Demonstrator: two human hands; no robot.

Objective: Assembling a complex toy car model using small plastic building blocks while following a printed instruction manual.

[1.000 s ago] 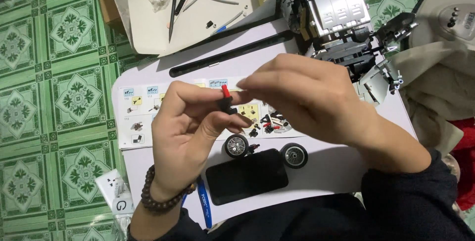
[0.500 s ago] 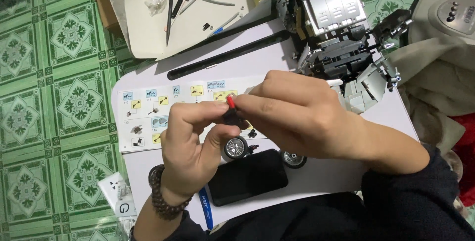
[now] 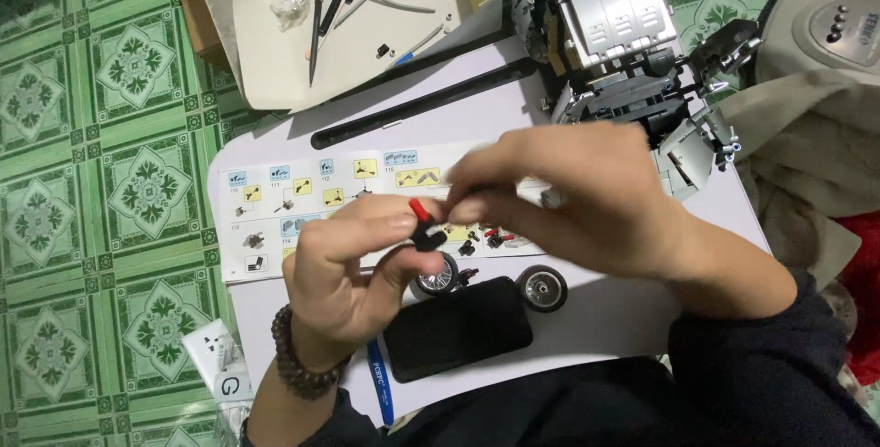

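Observation:
My left hand (image 3: pixel 353 268) pinches a small black building piece (image 3: pixel 425 240) with a red pin (image 3: pixel 419 209) sticking up from it. My right hand (image 3: pixel 587 195) is blurred and reaches in from the right, its fingertips at the red pin. Both hands hover over an open instruction booklet (image 3: pixel 275 204) on a white table (image 3: pixel 605 309). Two small wheels with black tyres (image 3: pixel 543 287) lie just below the hands, beside a black phone (image 3: pixel 456 328).
A large grey brick-built vehicle model (image 3: pixel 610 25) stands at the table's far edge. A cardboard tray (image 3: pixel 302 44) with pens and small parts lies at the upper left. A long black strip (image 3: pixel 422 103) lies above the booklet. Green patterned floor tiles (image 3: pixel 92 181) are on the left, cloth (image 3: pixel 816 154) on the right.
The view has shifted a little. My right hand has slid rightwards off the piece, so the red pin and black piece in my left hand now show more.

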